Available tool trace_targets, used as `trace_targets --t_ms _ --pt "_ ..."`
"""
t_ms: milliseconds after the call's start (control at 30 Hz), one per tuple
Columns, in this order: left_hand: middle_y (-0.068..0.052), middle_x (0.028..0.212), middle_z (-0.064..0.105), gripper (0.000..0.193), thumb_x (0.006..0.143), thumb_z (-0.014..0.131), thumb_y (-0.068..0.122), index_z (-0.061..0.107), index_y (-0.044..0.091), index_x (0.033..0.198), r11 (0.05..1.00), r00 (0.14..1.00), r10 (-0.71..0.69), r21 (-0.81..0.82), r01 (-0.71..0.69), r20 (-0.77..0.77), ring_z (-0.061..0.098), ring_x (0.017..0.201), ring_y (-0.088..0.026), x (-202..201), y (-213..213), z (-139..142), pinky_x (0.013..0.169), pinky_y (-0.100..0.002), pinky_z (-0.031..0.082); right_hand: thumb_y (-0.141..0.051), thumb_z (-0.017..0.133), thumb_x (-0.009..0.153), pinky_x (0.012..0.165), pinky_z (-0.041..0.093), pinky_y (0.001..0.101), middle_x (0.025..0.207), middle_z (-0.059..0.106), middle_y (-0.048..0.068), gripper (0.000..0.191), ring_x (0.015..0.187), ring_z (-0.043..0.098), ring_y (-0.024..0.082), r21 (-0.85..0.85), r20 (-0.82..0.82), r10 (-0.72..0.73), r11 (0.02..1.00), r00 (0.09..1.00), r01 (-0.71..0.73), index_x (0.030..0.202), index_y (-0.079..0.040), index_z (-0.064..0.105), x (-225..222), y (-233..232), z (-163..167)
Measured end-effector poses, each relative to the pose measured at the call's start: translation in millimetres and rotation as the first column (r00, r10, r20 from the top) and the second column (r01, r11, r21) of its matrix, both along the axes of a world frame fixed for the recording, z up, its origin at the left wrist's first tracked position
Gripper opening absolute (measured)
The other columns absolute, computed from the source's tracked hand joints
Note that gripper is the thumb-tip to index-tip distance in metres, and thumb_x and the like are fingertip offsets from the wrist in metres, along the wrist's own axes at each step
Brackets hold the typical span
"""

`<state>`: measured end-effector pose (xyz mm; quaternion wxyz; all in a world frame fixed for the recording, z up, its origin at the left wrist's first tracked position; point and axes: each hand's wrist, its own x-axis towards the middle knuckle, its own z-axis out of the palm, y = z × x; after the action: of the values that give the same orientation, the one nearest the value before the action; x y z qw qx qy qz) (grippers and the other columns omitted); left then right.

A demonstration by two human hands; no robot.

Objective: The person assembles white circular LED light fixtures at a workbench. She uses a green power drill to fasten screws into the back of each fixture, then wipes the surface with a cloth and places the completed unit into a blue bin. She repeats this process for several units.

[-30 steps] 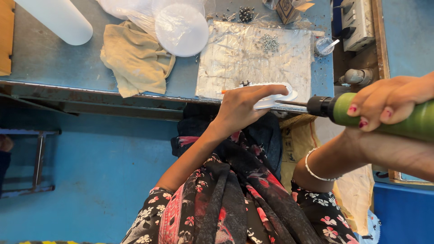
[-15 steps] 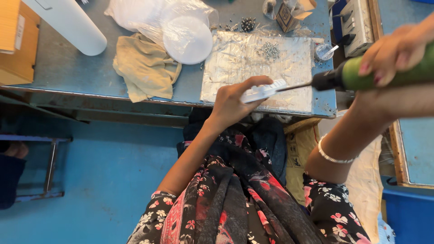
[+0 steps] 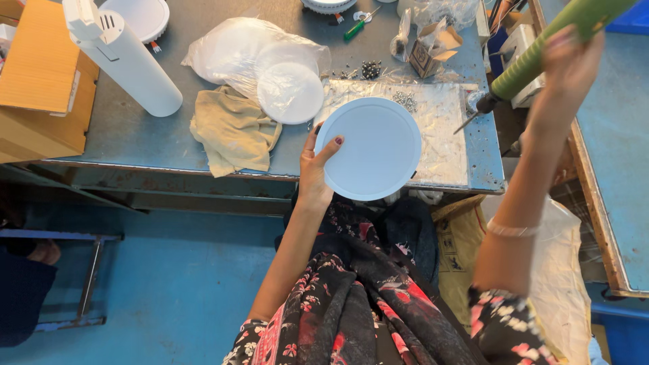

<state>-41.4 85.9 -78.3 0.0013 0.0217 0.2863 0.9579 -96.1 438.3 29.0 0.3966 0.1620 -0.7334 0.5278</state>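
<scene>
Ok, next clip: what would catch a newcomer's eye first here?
Probably the round white plastic disc, held flat by the left hand at the near edge of the grey metal workbench. Next, the green-handled powered screwdriver, raised by the right hand at upper right, tip pointing down toward the bench. A tall white cylindrical lamp housing lies at upper left, with a crumpled beige cloth between it and the disc.

Matt white plastic disc [image 3: 370, 150]

Beige cloth [image 3: 233, 128] beside clear plastic bag [image 3: 236, 51]; white cylinder [image 3: 125, 57], cardboard box [image 3: 37, 88] at left.
</scene>
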Motion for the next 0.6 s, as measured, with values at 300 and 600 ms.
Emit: trace_targets --t_ms 300,600 --pt "-0.008 0.116 0.068 0.055 0.086 0.080 0.004 0.056 0.005 0.135 0.995 0.999 -0.043 0.085 0.043 0.002 0.068 0.107 -0.020 6 8 1 0.096 -0.037 0.058 -0.017 0.069 0.098 0.103 0.052 0.0352 0.125 0.069 0.013 0.044 0.115 0.064 0.019 -0.620 0.482 0.562 0.761 0.672 -0.190 0.135 0.005 0.061 122 -132 -89" --pt "-0.021 0.162 0.028 0.102 0.081 0.088 0.014 0.019 0.007 0.156 0.428 0.794 0.145 -0.686 -0.589 -0.591 0.029 0.152 -0.033 26 0 26 0.127 -0.051 0.022 -0.008 0.074 0.091 0.095 0.053 0.0311 0.117 0.073 0.010 0.039 0.106 0.070 0.019 0.087 0.496 0.101 0.982 0.863 -0.166 0.128 0.000 0.065 137 -140 -18"
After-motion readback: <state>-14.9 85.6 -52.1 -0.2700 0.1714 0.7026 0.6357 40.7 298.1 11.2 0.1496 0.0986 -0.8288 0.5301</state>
